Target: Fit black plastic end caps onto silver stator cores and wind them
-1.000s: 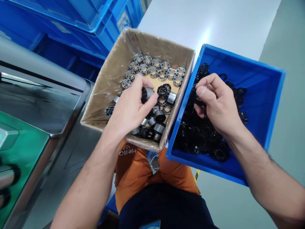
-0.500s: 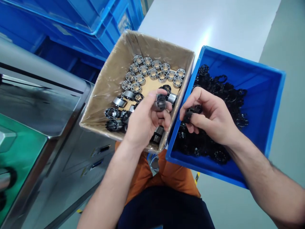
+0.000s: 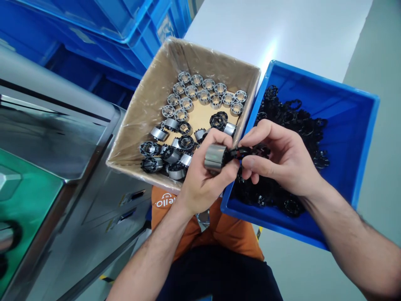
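Note:
My left hand (image 3: 205, 175) is closed around a silver metal stator core (image 3: 215, 157), held on its side above the front of the cardboard box. A black slotted end piece shows at the core's right end. Between the thumb and fingers of my right hand (image 3: 278, 156) are black plastic rings (image 3: 258, 150); their exact number is hidden. The nearest ring meets or nearly meets the core's right end, over the rim between the two containers. Beneath my right hand lies a heap of similar black rings (image 3: 290, 207).
The plastic-lined cardboard box (image 3: 138, 104) holds bare cores (image 3: 186, 103) standing in rows and several black-ended cores (image 3: 152, 164) near its front. Against it stands a blue bin (image 3: 347, 125). Stacked blue crates (image 3: 125, 54) and a metal machine (image 3: 90, 125) are at left. Behind is a white tabletop (image 3: 244, 29).
My left hand has turned the core sideways, its end now facing right, and brought it to the black rings. My right hand stays near its former place, still pinching rings.

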The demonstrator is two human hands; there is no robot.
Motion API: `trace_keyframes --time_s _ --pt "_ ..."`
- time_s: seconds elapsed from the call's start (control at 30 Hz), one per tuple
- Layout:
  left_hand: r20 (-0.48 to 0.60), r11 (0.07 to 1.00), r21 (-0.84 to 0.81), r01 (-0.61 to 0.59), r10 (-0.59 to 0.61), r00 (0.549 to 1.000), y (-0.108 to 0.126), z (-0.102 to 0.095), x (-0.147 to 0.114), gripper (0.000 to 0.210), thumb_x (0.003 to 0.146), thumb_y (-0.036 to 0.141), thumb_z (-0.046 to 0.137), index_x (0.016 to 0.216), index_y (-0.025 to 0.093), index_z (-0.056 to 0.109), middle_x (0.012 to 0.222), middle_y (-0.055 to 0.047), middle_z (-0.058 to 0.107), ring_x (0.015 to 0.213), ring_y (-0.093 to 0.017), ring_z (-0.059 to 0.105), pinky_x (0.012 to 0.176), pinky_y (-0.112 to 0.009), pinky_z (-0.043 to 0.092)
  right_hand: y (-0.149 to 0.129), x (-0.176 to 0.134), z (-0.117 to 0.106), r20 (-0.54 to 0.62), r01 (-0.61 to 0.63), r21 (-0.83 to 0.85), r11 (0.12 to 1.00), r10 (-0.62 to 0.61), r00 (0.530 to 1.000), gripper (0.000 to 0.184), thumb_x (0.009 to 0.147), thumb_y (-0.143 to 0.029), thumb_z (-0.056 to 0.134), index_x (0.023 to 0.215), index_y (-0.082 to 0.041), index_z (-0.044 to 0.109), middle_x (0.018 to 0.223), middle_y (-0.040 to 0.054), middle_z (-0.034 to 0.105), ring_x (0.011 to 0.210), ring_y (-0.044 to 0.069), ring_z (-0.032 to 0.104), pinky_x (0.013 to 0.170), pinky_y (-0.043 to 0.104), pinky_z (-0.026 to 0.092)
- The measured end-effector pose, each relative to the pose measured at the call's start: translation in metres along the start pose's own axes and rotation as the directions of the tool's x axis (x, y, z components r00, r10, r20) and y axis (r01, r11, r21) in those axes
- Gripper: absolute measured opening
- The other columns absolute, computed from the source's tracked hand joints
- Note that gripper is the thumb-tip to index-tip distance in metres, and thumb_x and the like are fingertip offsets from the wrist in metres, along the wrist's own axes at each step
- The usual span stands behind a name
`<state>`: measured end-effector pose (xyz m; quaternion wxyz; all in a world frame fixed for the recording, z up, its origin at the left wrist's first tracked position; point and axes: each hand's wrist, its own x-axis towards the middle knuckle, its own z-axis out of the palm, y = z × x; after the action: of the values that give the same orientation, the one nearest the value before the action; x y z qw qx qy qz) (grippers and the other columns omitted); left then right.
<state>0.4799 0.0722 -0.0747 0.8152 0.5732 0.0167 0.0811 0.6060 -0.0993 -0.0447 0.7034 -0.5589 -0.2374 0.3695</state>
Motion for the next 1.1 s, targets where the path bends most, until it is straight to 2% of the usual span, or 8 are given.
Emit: trace_keyframes --time_s 0.1,0.23,0.33,0.43,0.5,0.77,1.03,1.1 --pt "-0.070 0.998 0.037 0.051 -0.048 0.996 -0.002 -0.002 0.000 0.049 0.107 0.058 0.100 0.120 0.029 0.063 0.096 0.001 0.069 0.069 -0.014 0.061 0.060 -0.031 0.051 0.000 -0.001 -0.001 -0.036 0.032 -0.039 0.999 -0.034 0.999 0.025 0.094 -0.028 0.106 0.105 -0.025 0.084 0.097 -0.0007 0.088 0.064 0.015 0.080 0.048 0.024 0.065" --pt "-0.140 0.988 -0.071 0.135 -0.144 0.980 -0.006 -0.001 -0.001 0.048 0.121 0.077 0.067 0.125 0.029 0.065 0.097 -0.002 0.061 0.068 -0.016 0.050 0.057 -0.033 0.041 0.000 -0.003 0.000 -0.107 0.127 -0.150 0.980 -0.144 0.984 0.028 0.086 -0.023 0.111 0.086 -0.026 0.083 0.101 0.0027 0.090 0.070 0.017 0.081 0.046 0.025 0.061" --pt "-0.125 0.987 -0.060 0.152 -0.159 0.979 -0.009 0.001 -0.003 0.049 0.123 0.078 0.061 0.137 0.031 0.067 0.095 -0.002 0.061 0.069 -0.018 0.049 0.060 -0.035 0.041 0.001 -0.005 0.003 -0.146 0.132 -0.206 0.970 -0.164 0.976 0.033 0.081 -0.030 0.119 0.100 -0.027 0.092 0.094 0.0011 0.091 0.069 0.018 0.081 0.055 0.029 0.070" --pt "-0.109 0.990 -0.037 0.137 -0.140 0.984 -0.008 0.002 -0.004 0.045 0.126 0.072 0.061 0.145 0.032 0.068 0.100 -0.003 0.063 0.069 -0.018 0.051 0.059 -0.036 0.042 0.005 -0.005 0.006 -0.115 0.151 -0.164 0.975 -0.171 0.979 0.051 0.079 -0.029 0.123 0.122 -0.029 0.097 0.092 -0.0013 0.093 0.078 0.019 0.090 0.078 0.033 0.080" --pt "-0.106 0.993 -0.024 0.116 -0.118 0.987 -0.006 0.003 -0.004 0.041 0.126 0.068 0.063 0.143 0.031 0.069 0.109 -0.004 0.068 0.074 -0.018 0.057 0.061 -0.037 0.045 0.009 -0.005 0.006 -0.086 0.184 -0.145 0.972 -0.197 0.977 0.050 0.078 -0.023 0.123 0.121 -0.029 0.099 0.096 -0.0015 0.096 0.086 0.019 0.093 0.083 0.030 0.080" --pt "-0.006 0.987 -0.088 0.136 -0.137 0.991 -0.002 -0.001 -0.004 0.042 0.127 0.070 0.057 0.143 0.033 0.068 0.113 -0.006 0.075 0.102 -0.028 0.075 0.083 -0.040 0.060 0.010 -0.008 0.006 -0.040 0.247 -0.248 0.937 -0.265 0.963 0.043 0.085 -0.020 0.118 0.120 -0.040 0.103 0.102 -0.0035 0.095 0.085 0.021 0.088 0.086 0.041 0.080" --pt "0.036 0.985 -0.025 0.169 -0.168 0.985 -0.002 -0.004 -0.007 0.063 0.122 0.085 0.061 0.155 0.032 0.072 0.119 -0.009 0.080 0.106 -0.029 0.081 0.083 -0.040 0.068 0.007 -0.007 0.008 -0.038 0.239 -0.211 0.948 -0.253 0.967 0.041 0.081 -0.021 0.120 0.114 -0.038 0.103 0.097 -0.0042 0.092 0.074 0.015 0.078 0.072 0.033 0.073" --pt "0.061 0.989 -0.034 0.142 -0.140 0.988 -0.002 -0.005 -0.006 0.058 0.123 0.080 0.064 0.150 0.030 0.075 0.117 -0.009 0.082 0.093 -0.025 0.083 0.074 -0.037 0.067 0.004 -0.007 0.007 -0.064 0.202 -0.185 0.962 -0.216 0.974 0.050 0.075 -0.023 0.124 0.118 -0.037 0.102 0.089 -0.0053 0.087 0.071 0.015 0.076 0.070 0.032 0.072"
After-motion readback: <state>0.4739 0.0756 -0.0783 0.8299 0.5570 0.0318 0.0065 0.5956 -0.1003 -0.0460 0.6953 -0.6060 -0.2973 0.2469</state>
